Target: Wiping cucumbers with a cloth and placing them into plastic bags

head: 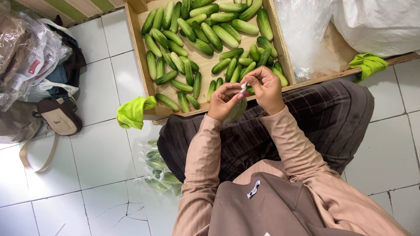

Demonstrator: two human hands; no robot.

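My left hand (224, 101) grips a clear plastic bag of cucumbers (238, 110) hanging over my lap. My right hand (266, 87) pinches the twisted white neck of that bag (243, 87) between thumb and fingers, touching my left hand. Both hands hover at the near edge of a shallow wooden tray (139, 48) holding several loose green cucumbers (205, 39).
Packed bags of cucumbers (158, 170) lie on the white tiled floor by my left knee. A lime-green cloth (133, 111) hangs at the tray's left corner, another lime-green cloth (369, 63) at the right. Clear plastic sheeting (306, 35), a white sack (380, 24) and a pile of bags (30, 61) surround me.
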